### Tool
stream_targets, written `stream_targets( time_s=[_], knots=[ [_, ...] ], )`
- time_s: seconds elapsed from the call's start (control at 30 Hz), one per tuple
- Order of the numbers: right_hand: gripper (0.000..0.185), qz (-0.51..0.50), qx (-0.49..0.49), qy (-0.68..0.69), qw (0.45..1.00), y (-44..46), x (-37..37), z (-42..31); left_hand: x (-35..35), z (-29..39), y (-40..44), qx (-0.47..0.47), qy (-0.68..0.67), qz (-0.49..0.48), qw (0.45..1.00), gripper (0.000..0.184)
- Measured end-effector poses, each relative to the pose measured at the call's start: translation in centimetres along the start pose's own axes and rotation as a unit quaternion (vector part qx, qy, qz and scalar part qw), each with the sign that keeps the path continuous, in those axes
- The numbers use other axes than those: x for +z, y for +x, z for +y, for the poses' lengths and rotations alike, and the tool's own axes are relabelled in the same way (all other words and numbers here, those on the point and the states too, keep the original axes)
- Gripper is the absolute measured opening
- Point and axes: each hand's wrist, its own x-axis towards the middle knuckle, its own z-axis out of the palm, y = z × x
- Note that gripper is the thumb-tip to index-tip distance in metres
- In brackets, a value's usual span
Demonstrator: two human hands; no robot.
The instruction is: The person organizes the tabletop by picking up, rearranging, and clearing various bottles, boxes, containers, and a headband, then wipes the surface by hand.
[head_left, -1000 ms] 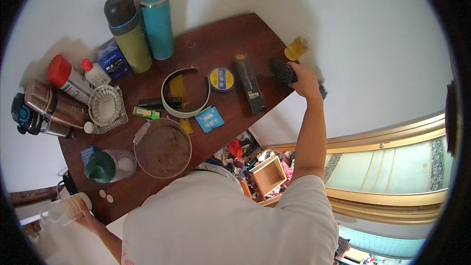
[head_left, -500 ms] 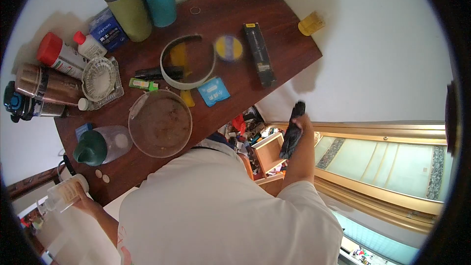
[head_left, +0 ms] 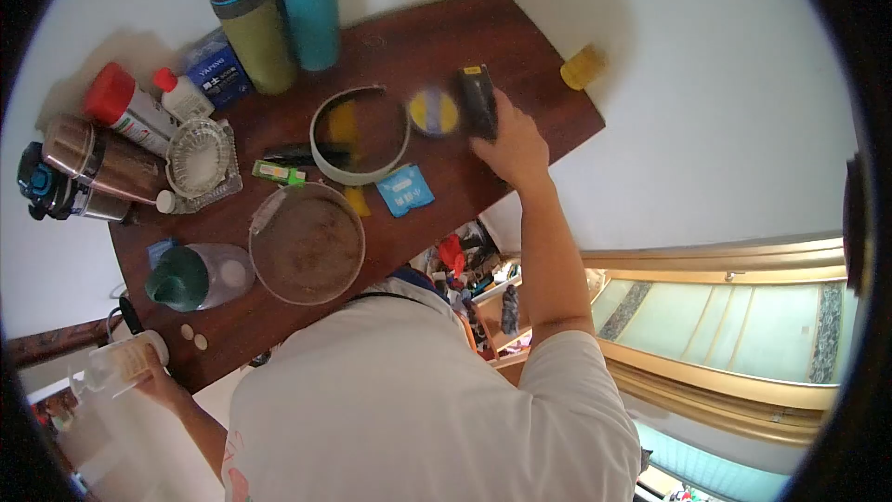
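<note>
At the desk's right side my right hand [head_left: 518, 141] is closed around a long black box [head_left: 477, 98] with a yellow label at its far end. Beside the box lies a round yellow-and-blue disc [head_left: 433, 112]. My left hand [head_left: 160, 383], low on the left past the desk edge, grips a clear plastic bottle [head_left: 119, 364] with a pale label; its fingers are partly hidden. A black bundle [head_left: 510, 308] rests at the open drawer [head_left: 497, 327] below the desk. Left of the disc are a pale headband-like ring [head_left: 367, 175] and a light-blue packet [head_left: 406, 190].
On the dark wooden desk [head_left: 446, 28] stand a round clear-rimmed tub [head_left: 307, 242], a green-topped jug [head_left: 181, 279], a glass ashtray [head_left: 197, 158] and a red-capped can [head_left: 116, 98]. Two tall flasks, one olive [head_left: 255, 46] and one teal [head_left: 309, 9], stand against the wall.
My right hand has let go of the black bundle, now at the drawer, and moved up onto the desk, taking hold of the black box. My left hand stays with the bottle.
</note>
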Motion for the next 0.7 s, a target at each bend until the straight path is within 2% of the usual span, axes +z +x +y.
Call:
stream_targets(
  time_s=[0.03,0.07,0.13,0.17,0.2,0.23,0.27,0.33,0.43,0.47,0.5,0.57,0.63,0.7],
  knots=[
    [0.069,-0.040,0.023,-0.035,0.998,0.2,0.0,-0.6,-0.3,-0.8,0.1,-0.002,-0.010,0.005,1.000,0.061],
    [0.064,-0.035,0.022,-0.023,0.999,-0.1,-0.8,0.6,-0.5,-0.9,-0.1,0.002,-0.013,0.005,1.000,0.060],
    [0.068,-0.033,0.024,0.030,0.999,-2.1,-3.1,4.3,-0.7,-0.8,-0.6,0.006,-0.016,0.003,1.000,0.058],
    [0.068,-0.055,0.058,0.011,0.997,-3.4,-4.0,7.2,-0.3,-0.2,-0.7,0.007,-0.016,0.010,1.000,0.058],
    [0.067,-0.130,0.123,0.068,0.982,-4.7,-6.4,8.3,0.2,0.7,-0.9,0.008,-0.016,0.018,1.000,0.057],
    [0.068,-0.127,0.122,0.118,0.977,-6.1,-6.9,11.2,0.4,1.3,-1.0,0.010,-0.016,0.025,1.000,0.057],
    [0.068,-0.134,0.178,0.219,0.950,-7.7,-7.7,14.0,0.2,1.0,-1.0,-0.001,-0.007,0.021,1.000,0.057],
    [0.058,-0.174,0.226,0.219,0.933,-9.8,-9.4,17.6,-0.2,0.3,-0.4,-0.019,0.012,0.005,1.000,0.059],
    [0.048,-0.152,0.311,0.373,0.861,-11.8,-10.2,20.3,0.0,0.1,0.1,-0.042,-0.031,-0.006,0.999,0.059],
    [0.043,-0.112,0.329,0.359,0.866,-12.5,-10.1,20.2,0.0,0.6,0.0,-0.047,0.013,0.001,0.999,0.058],
    [0.040,-0.127,0.344,0.417,0.832,-13.1,-9.4,22.6,0.2,0.9,-0.2,-0.048,-0.001,-0.001,0.999,0.058],
    [0.036,-0.111,0.349,0.533,0.762,-13.5,-8.5,21.1,0.3,1.4,-0.4,-0.050,-0.023,-0.001,0.998,0.058],
    [0.037,-0.066,0.368,0.586,0.719,-13.9,-6.9,20.9,0.3,1.9,-0.2,-0.042,-0.021,-0.012,0.999,0.062],
    [0.038,-0.018,0.362,0.716,0.597,-13.7,-5.3,21.4,0.3,1.1,0.0,-0.023,-0.043,-0.019,0.999,0.064]
  ],
)
